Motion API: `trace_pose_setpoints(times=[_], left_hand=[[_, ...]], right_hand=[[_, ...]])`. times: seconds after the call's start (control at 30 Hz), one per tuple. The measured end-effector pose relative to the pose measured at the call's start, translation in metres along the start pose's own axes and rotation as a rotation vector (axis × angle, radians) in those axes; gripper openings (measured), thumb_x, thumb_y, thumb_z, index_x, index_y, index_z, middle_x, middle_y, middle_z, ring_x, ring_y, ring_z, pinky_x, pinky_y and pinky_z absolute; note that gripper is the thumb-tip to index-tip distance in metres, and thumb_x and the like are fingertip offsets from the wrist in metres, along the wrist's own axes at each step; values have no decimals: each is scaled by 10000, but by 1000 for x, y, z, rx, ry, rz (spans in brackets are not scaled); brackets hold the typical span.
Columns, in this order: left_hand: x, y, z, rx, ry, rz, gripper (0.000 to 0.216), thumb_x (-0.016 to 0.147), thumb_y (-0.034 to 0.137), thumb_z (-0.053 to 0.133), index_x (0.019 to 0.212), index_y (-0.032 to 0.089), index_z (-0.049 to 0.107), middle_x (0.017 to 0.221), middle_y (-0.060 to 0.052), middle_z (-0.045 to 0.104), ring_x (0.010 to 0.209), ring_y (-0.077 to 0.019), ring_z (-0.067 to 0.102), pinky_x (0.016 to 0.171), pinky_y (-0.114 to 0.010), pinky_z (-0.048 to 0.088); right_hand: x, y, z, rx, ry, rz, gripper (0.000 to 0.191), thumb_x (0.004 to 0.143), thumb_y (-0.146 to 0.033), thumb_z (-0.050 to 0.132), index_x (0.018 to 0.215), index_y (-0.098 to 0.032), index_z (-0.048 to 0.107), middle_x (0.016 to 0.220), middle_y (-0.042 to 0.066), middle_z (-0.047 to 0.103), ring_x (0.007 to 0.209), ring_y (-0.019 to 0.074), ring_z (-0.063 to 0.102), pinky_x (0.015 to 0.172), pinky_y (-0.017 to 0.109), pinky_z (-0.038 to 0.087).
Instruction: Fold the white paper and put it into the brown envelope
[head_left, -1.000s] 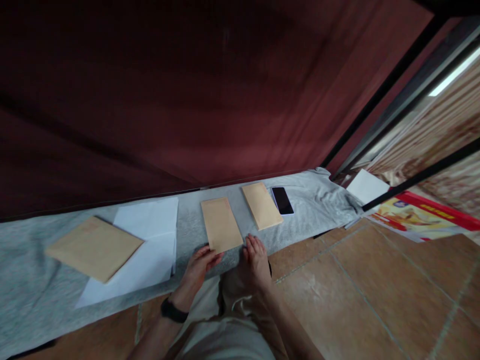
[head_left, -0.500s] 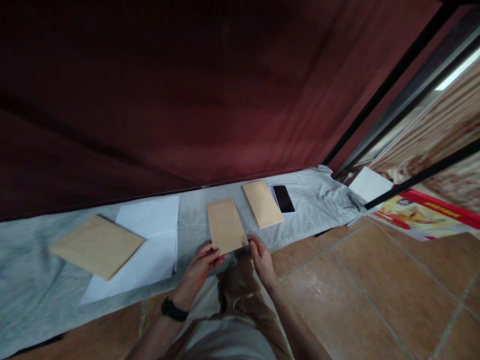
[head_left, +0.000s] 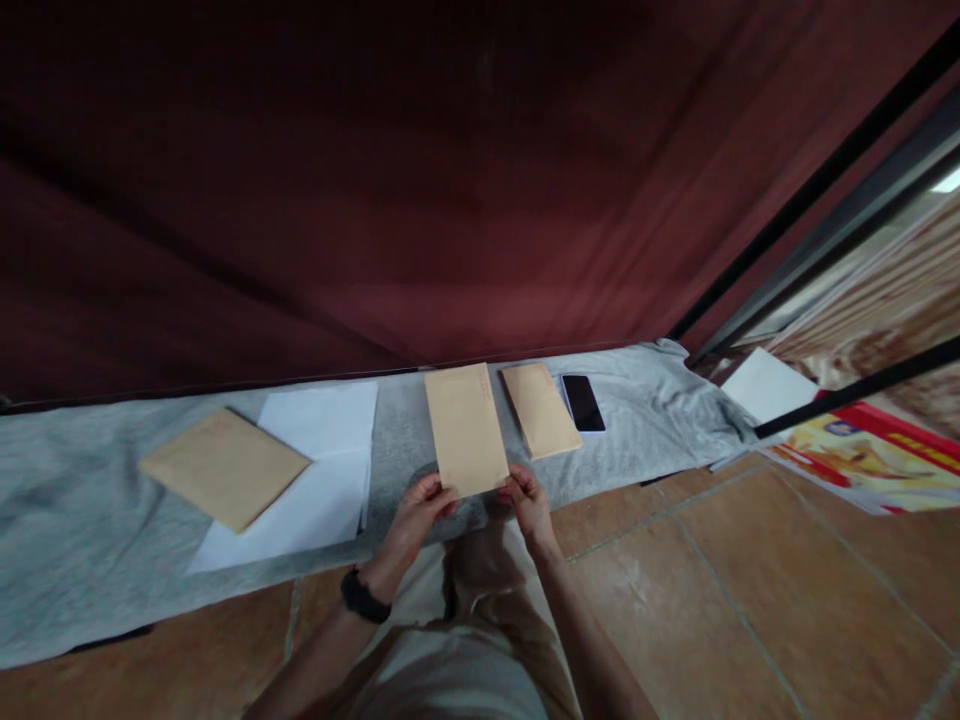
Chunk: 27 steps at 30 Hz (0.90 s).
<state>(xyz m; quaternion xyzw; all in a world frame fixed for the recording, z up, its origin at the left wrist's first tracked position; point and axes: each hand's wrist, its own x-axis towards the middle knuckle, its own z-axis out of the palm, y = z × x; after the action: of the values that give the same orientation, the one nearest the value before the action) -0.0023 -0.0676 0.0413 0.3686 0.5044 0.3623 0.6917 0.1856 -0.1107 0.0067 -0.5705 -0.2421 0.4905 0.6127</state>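
Your left hand (head_left: pixel 424 508) and right hand (head_left: pixel 528 498) each pinch 1 near corner of the kraft envelope (head_left: pixel 469 430) between thumb and fingers, over the grey cloth (head_left: pixel 649 430). To its right lie a kraft stack (head_left: pixel 541 410) and a smartphone (head_left: pixel 583 403); leftward, 1 tilted brown envelope (head_left: pixel 225 468) overlaps white paper (head_left: pixel 326 420).

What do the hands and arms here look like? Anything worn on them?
They are a person's: the left hand and right hand are ungloved. No sleeves show on the forearms. A black band circles the left wrist; whether it is a watch is unclear.
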Motion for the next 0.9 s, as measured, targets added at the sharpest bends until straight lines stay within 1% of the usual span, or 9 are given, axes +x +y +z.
trace_pose_setpoints(times=[0.13, 0.23, 0.37, 0.5, 0.57, 0.67, 0.73, 0.8, 0.9], left_hand=[[4, 2, -1, 15, -13, 28, 415, 605, 347, 839, 956, 144, 754, 927, -78, 768, 727, -158, 647, 631, -238, 476], [5, 6, -1, 20, -14, 47, 371, 617, 337, 810, 929, 142, 753, 920, -76, 767, 706, -147, 630, 614, -229, 465], [11, 8, 1, 45, 41, 73, 345, 621, 299, 782, 932, 154, 742, 924, -68, 767, 744, -162, 644, 611, -228, 474], [19, 4, 6, 30, 99, 98, 376, 614, 262, 784, 974, 169, 731, 881, -48, 760, 760, -175, 659, 599, -226, 482], [22, 3, 7, -1, 69, 82, 386, 604, 251, 800, 975, 165, 734, 894, -53, 763, 774, -177, 670, 615, -229, 494], [22, 3, 4, -68, -29, 1, 369, 600, 235, 828, 953, 163, 746, 960, -76, 773, 825, -181, 693, 677, -241, 518], [21, 4, 1, -103, -66, -44, 361, 599, 228, 845, 941, 163, 749, 970, -83, 773, 832, -177, 697, 702, -247, 523], [21, 5, 0, -112, -66, -54, 377, 596, 224, 852, 952, 163, 744, 960, -80, 772, 831, -176, 697, 707, -251, 523], [24, 5, 1, -97, -28, -22, 420, 608, 220, 836, 1011, 167, 731, 940, -66, 765, 836, -182, 698, 711, -256, 521]], right_hand=[[6, 1, 2, -24, 40, 4, 503, 684, -547, 789, 1016, -175, 721, 833, 28, 720, 644, 148, 589, 586, 281, 556], [8, 1, 5, 8, 46, 43, 510, 634, -547, 812, 969, -178, 708, 748, 7, 681, 617, 145, 580, 550, 278, 558], [9, -2, 9, 65, 30, 86, 510, 578, -546, 842, 923, -201, 696, 736, -9, 684, 601, 136, 602, 548, 281, 576], [13, -5, 10, 56, -1, 78, 489, 552, -515, 872, 887, -206, 693, 709, -25, 684, 582, 127, 602, 541, 271, 579], [16, -5, 9, 46, 11, 75, 483, 543, -508, 870, 875, -208, 688, 687, -32, 676, 563, 124, 596, 525, 267, 572], [19, -3, 6, 47, 5, 97, 486, 535, -482, 870, 888, -204, 687, 697, -29, 681, 567, 126, 610, 539, 276, 583], [20, -1, 3, 54, -13, 114, 484, 539, -462, 873, 901, -201, 686, 690, -34, 676, 572, 123, 617, 545, 271, 588], [21, 1, 0, 59, -18, 119, 477, 544, -454, 874, 900, -206, 677, 669, -46, 664, 567, 118, 615, 543, 264, 590], [22, 5, -1, 46, -22, 120, 464, 554, -460, 862, 892, -213, 664, 663, -53, 659, 560, 120, 617, 539, 272, 599]])
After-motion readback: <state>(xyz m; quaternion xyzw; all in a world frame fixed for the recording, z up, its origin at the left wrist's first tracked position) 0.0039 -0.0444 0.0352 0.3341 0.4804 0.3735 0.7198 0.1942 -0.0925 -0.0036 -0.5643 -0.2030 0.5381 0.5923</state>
